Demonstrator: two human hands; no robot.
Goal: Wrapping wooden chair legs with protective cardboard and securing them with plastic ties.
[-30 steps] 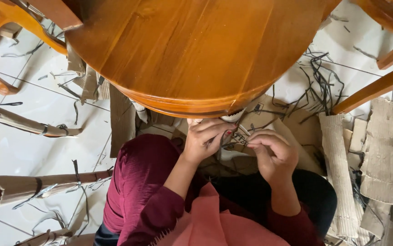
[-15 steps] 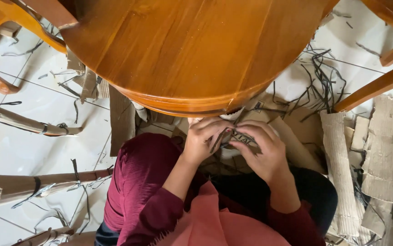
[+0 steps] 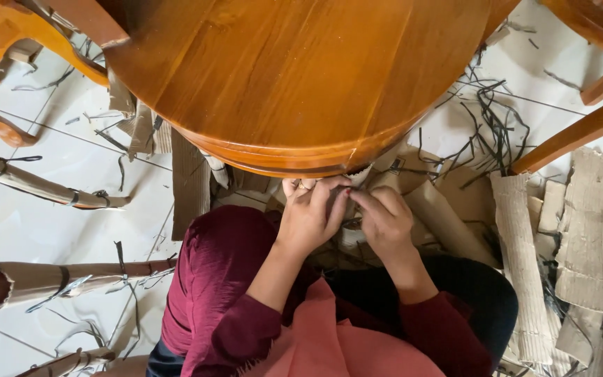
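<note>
While the person sits low on the floor with maroon sleeves [image 3: 231,328] drawn in close to the body, both hands meet just under the near rim of the round wooden bench [image 3: 294,77]. The left hand [image 3: 310,216] curls its fingers [image 3: 329,190] inward, and the right hand [image 3: 384,222] mirrors it, so the two grips come together fingertip to fingertip on a small pale scrap of wrapping [image 3: 351,236] caught between them; each grip is pinched closed on it, though what exactly the fingers hold is mostly hidden. The scrap lies straight ahead of the body, between the hands, equally near to both, and touching or nearly touching the bench edge above it. Beyond and to the right, corrugated cardboard pieces [image 3: 594,230] and dark plastic straps [image 3: 497,126] litter the white tiled floor [image 3: 57,223], with wrapped chair legs [image 3: 43,188] to the left.
</note>
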